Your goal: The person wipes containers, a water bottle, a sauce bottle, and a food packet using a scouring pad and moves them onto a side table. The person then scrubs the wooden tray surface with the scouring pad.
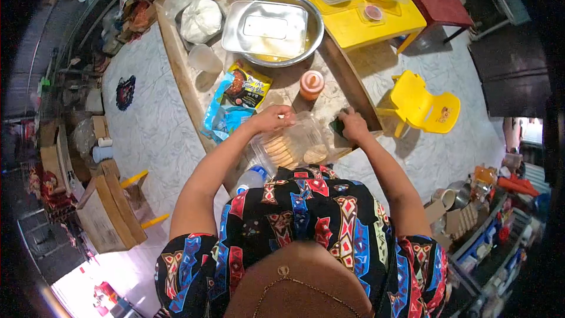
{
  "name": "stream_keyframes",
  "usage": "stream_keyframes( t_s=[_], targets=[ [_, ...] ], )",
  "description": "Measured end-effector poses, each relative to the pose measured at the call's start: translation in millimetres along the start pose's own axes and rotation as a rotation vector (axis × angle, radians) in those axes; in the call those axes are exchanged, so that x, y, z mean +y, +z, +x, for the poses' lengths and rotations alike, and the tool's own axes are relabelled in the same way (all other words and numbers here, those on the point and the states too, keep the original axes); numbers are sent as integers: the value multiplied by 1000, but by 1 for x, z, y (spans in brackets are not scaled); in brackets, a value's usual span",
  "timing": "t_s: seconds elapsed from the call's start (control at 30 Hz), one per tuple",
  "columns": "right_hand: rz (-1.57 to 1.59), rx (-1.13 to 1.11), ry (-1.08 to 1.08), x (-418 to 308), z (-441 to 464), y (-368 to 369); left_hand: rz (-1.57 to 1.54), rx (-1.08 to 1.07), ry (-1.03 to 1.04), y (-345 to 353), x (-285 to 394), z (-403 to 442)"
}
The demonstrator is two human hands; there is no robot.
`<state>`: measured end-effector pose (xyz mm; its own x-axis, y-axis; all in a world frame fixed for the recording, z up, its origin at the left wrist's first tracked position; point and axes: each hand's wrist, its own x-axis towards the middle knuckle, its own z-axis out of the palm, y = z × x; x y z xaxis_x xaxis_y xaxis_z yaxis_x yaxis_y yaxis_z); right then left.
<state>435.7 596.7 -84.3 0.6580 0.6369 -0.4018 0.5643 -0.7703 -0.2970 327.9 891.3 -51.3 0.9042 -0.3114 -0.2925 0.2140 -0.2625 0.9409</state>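
My left grip (pixel 273 119) pinches the clear box (pixel 306 134) I'm handling, right grip (pixel 354 128) curls round a dark thing (pixel 337 127); next likely needs gentleness.

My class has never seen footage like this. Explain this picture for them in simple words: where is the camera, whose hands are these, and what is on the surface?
There is no machine here: a person works with two bare hands. The single picture comes from a camera worn on the head, looking forward and down, so the patterned shirt fills the bottom.

On the wooden-edged surface lie a metal tray resting across a steel bowl, a white bundle, a blue packet, a yellow-and-black packet and an orange bottle.

The left hand grips the edge of a clear plastic container with pale round pieces inside. The right hand is on something dark, too unclear to name.
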Motion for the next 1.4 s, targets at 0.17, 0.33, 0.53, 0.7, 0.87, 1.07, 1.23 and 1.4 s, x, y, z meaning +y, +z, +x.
stream_keyframes(
  t_s=[0.17,0.33,0.53,0.7,0.87,1.07,1.23,1.4],
  targets=[
    [128,9,-18,12,-1,-5,-105,183,-55,-15,54,-22],
    [112,29,-79,9,-10,-18,-311,397,-55,-46,67,-39],
    [1095,49,-14,-18,-10,-72,-484,670,26,-60,98,-55],
    [1526,452,-259,-125,-13,-155,-476,722,10,-63,95,-56],
    [898,800,-425,-166,1,-109,-755,867,144,-59,100,-55],
    [1105,475,-499,-160,-49,-66,-741,1034,58,-81,95,-82],
    [1875,157,-250,-175,-43,-83,-703,1065,95,-55,112,-81],
    [2137,34,-193,-172,-43,-107,-1112,877,245,-32,130,-73]
  ],
)
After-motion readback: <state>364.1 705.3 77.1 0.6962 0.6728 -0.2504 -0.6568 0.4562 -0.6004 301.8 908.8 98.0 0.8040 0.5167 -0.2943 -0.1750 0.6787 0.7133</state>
